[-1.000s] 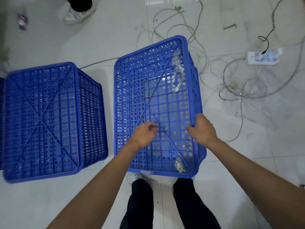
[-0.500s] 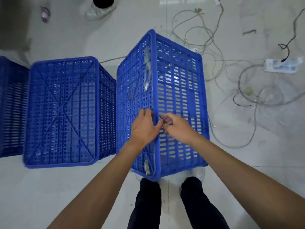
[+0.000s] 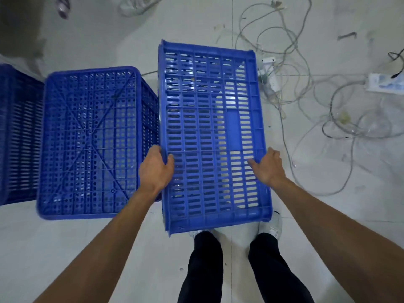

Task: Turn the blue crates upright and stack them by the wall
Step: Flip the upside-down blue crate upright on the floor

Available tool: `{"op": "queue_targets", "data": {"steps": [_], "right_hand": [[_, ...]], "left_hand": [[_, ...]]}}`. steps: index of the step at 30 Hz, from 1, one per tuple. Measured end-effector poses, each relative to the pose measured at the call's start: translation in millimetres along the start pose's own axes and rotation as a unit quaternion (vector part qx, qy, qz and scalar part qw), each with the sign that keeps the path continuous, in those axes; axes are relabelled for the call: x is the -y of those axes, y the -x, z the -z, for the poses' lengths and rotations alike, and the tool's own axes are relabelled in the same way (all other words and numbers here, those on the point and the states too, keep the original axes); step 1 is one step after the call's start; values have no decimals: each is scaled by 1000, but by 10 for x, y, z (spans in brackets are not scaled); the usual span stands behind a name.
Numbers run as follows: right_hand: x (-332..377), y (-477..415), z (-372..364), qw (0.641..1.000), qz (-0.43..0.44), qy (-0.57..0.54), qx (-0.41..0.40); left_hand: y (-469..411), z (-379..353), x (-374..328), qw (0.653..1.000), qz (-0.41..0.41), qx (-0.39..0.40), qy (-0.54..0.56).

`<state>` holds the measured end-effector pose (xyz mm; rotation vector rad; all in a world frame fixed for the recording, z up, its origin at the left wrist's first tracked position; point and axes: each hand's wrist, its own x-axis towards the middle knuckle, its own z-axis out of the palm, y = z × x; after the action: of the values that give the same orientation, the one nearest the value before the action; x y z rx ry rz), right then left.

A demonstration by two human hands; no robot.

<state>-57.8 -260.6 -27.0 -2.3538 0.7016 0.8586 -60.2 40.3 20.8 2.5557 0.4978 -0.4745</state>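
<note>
A blue slatted crate (image 3: 209, 132) stands on its side in front of my feet, one long side wall facing up. My left hand (image 3: 156, 169) grips its left edge, thumb curled over the wall. My right hand (image 3: 266, 166) lies on the wall near the right rim, with its fingertips curled over the rim's edge. To the left sits a second blue crate (image 3: 87, 141), upside down with its perforated bottom facing up. Part of a third blue crate (image 3: 17, 136) shows at the left frame edge.
A tangle of white and grey cables (image 3: 295, 88) and a power strip (image 3: 384, 83) lie on the pale tiled floor to the right. Another person's white shoe (image 3: 135, 4) shows at the top. My own legs and white shoes (image 3: 273, 224) stand just behind the crate.
The crate has rolled from upside down onto its side, its bottom now facing left. My hands moved apart, the left to the left edge, the right to the right rim.
</note>
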Motion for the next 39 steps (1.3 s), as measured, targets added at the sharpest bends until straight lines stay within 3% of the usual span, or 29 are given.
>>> {"op": "queue_targets", "data": {"steps": [4,9,15,30,39], "right_hand": [[67,-41,-98,985,-51,-141,86],[76,-80,-99,955,-71,-276,78],[-18,-68,-23,934,-71,-347,57],[-885,131,313,922,-134,-362,-29],[-790,391,316,934,-95,-324,-121]], "left_hand": [[-197,76,240,997,59,55,8],[-301,-7,321,985,116,97,84],[-265,-173,197,975,138,102,138],[-8,-833,-375,966,116,126,193],[-114,-934,-514,979,128,131,87]]}}
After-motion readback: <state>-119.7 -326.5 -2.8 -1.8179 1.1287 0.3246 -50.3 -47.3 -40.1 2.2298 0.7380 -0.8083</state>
